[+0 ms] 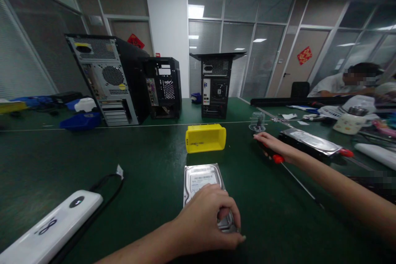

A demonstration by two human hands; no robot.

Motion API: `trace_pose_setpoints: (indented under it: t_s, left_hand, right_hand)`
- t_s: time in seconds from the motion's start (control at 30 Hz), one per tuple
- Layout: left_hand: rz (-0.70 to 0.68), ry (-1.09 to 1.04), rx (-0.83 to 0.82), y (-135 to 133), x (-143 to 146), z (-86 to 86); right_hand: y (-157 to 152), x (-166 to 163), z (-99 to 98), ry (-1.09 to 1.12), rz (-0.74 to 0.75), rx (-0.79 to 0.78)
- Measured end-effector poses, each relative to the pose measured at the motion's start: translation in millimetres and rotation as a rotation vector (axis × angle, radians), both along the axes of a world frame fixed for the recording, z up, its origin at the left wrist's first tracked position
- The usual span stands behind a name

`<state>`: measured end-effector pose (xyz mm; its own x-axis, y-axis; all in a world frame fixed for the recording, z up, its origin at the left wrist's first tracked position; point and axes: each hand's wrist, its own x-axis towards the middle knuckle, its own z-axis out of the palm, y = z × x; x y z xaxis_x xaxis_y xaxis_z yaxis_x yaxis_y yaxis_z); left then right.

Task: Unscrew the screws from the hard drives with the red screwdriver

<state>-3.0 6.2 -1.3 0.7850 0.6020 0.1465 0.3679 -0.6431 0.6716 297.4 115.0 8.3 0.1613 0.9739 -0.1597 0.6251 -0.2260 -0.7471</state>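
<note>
A silver hard drive lies label up on the green table in front of me. My left hand curls over its near part, thumb and fingers closed at the near right corner and covering much of the drive. Farther right, my right hand is wrapped around a screwdriver with a red and black handle. Its long shaft points back toward the lower right, away from the drive. Beyond the drive sits a yellow bin with small dark bits inside, perhaps screws.
Three computer cases stand along the back. A stack of hard drives and a clear cup are at right. At left are a white power-bank-like device with a cable and a blue bin. Another person sits at far right.
</note>
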Motion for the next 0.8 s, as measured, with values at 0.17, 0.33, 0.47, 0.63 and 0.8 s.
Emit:
trace_pose_setpoints:
  t_s: [0.17,0.33,0.47,0.63,0.8]
  left_hand:
    - [-0.014,0.011,-0.014,1,-1,4.2]
    - [-0.012,0.018,0.002,1,-1,6.1]
    - [-0.024,0.023,0.018,-1,-2,7.1]
    - [-0.029,0.065,0.039,0,0,7.1]
    - [-0.064,0.135,0.051,2,-2,18.4]
  right_hand:
    - [-16,21,-6.0,-0.371,0.013,0.038]
    - [-27,28,-12.6,-0.670,0.064,0.064]
    - [-30,27,-16.7,-0.821,0.128,0.109]
    - [-28,25,-16.4,-0.944,0.204,0.204]
    - [-19,15,-13.9,-1.021,0.281,0.346]
